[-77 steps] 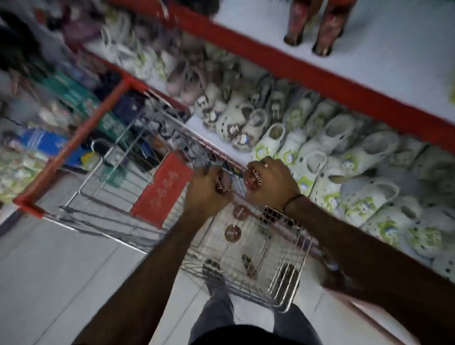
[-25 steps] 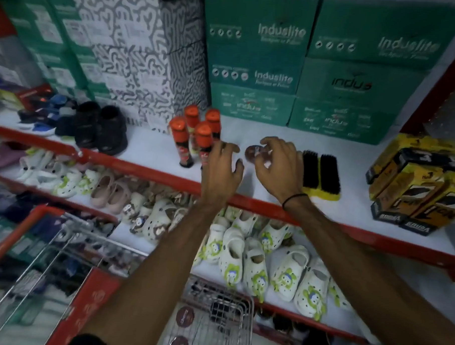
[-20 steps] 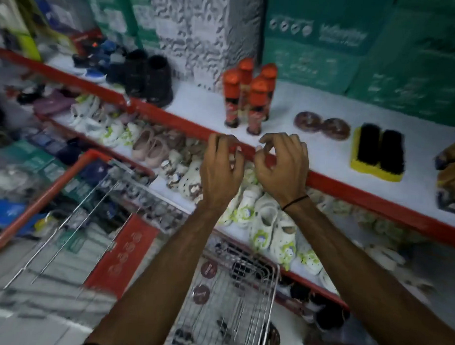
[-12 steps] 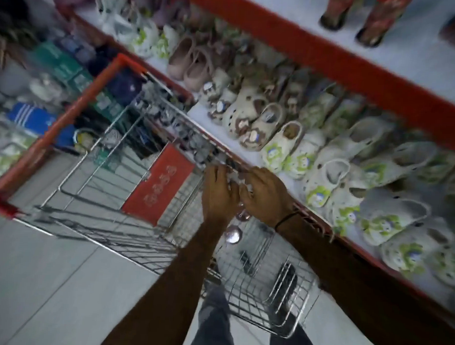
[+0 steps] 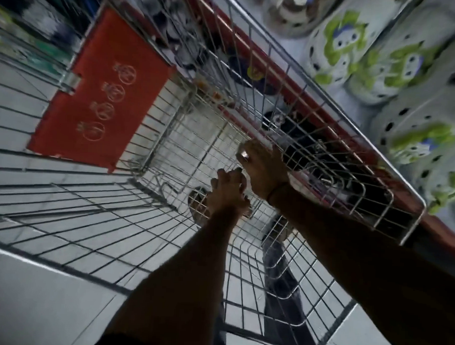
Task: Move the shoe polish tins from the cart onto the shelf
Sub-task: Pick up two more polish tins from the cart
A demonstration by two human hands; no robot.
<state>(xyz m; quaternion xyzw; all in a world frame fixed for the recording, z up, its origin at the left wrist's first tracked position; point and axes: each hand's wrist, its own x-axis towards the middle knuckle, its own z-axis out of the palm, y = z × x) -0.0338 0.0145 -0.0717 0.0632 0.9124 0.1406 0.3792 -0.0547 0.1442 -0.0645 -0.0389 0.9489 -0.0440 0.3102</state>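
Both my hands reach down to the bottom of the wire cart (image 5: 392, 195). My right hand (image 5: 263, 168) is curled near the cart's right wall, and the shiny edge of a shoe polish tin (image 5: 244, 155) shows at its thumb. My left hand (image 5: 228, 196) is just below it with fingers curled down on the wire floor. What it holds is hidden. A rounded brownish shape (image 5: 197, 203) shows through the wires beside it; I cannot tell whether it is a tin. The upper shelf is out of view.
The cart's red child-seat flap (image 5: 102, 94) hangs at the left. White clogs with green figures (image 5: 408, 63) fill the low shelf on the right, behind a red shelf edge (image 5: 437, 228). My leg (image 5: 279, 273) and the grey tiled floor (image 5: 32, 307) lie beneath the cart.
After leaving two tins on the upper shelf, my hands came down and now reach deep inside the cart. The view has dropped close over the cart.
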